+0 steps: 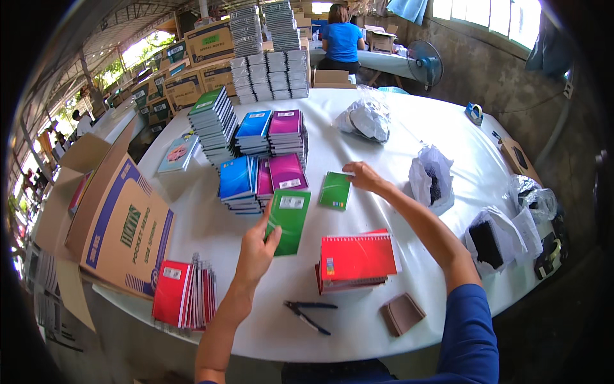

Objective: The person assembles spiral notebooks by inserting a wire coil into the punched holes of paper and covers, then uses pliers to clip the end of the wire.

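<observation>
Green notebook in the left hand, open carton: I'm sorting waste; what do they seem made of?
Green notebook: probably coated card, slightly glossy, though its pale streaks could be sheen or print. Open carton: apparently matte corrugated cardboard, judging by its brown colour and folded-out flaps.

The green notebooks [293, 224] and the red notebook [359, 258] have smooth, glossy card covers; the wire coil [357, 239] looks metallic. The worktop [435, 121] has a soft sheen, the carton [121, 233] is matt cardboard, and the wall [476, 70] looks rough.

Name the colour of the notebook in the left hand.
The notebook in the left hand is green, shown best in the head view.
</observation>
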`<state>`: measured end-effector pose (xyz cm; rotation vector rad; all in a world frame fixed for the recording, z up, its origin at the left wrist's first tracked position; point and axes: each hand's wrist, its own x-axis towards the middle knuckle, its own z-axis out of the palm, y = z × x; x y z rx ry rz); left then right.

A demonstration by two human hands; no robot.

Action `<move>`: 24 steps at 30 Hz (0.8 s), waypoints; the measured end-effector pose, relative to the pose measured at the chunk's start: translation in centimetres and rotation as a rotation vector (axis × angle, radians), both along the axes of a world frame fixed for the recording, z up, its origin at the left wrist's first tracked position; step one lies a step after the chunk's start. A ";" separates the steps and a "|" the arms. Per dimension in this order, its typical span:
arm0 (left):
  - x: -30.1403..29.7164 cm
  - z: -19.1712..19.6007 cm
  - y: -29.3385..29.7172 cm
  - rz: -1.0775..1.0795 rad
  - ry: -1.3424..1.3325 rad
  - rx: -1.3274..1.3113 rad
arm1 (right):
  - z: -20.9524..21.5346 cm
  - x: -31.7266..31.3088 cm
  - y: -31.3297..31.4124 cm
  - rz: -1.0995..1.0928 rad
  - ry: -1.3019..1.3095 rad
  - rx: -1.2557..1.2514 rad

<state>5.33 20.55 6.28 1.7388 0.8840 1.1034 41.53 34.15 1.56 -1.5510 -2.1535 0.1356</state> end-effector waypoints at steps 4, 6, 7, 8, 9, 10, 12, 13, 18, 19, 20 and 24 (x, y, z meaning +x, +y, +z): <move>-1.2 -2.2 0.4 -0.036 -0.233 -0.271 | -3.8 -0.4 5.2 -0.069 -0.207 -0.098; -1.7 -2.7 0.8 -0.051 -0.252 -0.325 | -3.9 -0.8 6.7 -0.238 -0.364 -0.356; -2.6 -3.1 0.7 -0.060 -0.270 -0.363 | -3.1 -1.4 7.1 -0.196 -0.269 -0.544; -2.8 -3.4 0.9 -0.050 -0.271 -0.373 | -2.2 -1.7 7.5 -0.209 -0.275 -0.601; -2.8 -3.6 1.0 -0.031 -0.270 -0.368 | -1.7 -1.6 7.8 -0.232 -0.281 -0.652; -2.9 -3.8 1.1 -0.013 -0.269 -0.364 | -1.6 -1.9 7.7 -0.232 -0.283 -0.656; -2.7 -4.1 1.0 -0.011 -0.271 -0.348 | -1.6 -1.4 7.3 -0.233 -0.247 -0.646; -2.5 -4.1 0.9 -0.009 -0.272 -0.327 | -1.6 -0.7 6.9 -0.247 -0.248 -0.646; -3.4 -3.2 -0.1 -0.048 -0.256 -0.262 | 2.3 0.7 3.1 -0.060 0.172 -0.467; -4.2 -3.1 -0.5 -0.108 -0.295 -0.181 | 4.6 -0.5 1.1 -0.071 0.369 -0.363; -4.8 -2.5 -0.8 -0.108 -0.299 -0.181 | 7.3 -0.4 -1.0 -0.070 0.450 -0.279; -7.2 2.9 -2.9 -0.303 0.237 0.431 | 19.2 -6.0 -14.4 0.256 0.832 -0.392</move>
